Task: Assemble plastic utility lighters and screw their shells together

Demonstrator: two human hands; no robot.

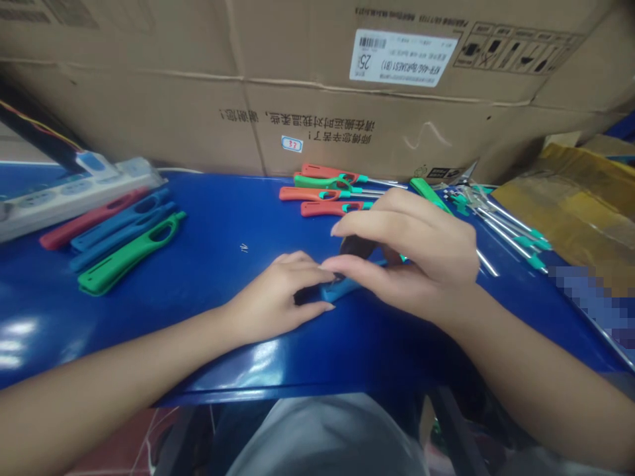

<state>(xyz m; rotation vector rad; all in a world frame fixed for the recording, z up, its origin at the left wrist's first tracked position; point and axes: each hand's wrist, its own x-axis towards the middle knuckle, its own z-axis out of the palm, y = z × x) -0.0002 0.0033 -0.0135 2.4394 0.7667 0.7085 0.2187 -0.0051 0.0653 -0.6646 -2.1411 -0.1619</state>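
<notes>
A blue plastic lighter body point(342, 288) lies on the blue table point(223, 225), mostly covered by my hands. My left hand point(278, 297) rests on the table with its fingers closed over the body's near end. My right hand point(411, 254) arches over the other end, thumb and fingers pinched on it, with a dark part point(358, 246) showing under the fingers. What the dark part is I cannot make out.
Red, blue and green handle shells point(124, 238) lie at the left beside a white power strip point(64, 195). Assembled red and green lighters point(332, 188) sit behind my hands. Metal rods with teal tips point(510, 231) lie at the right. A cardboard box point(317, 86) walls the back.
</notes>
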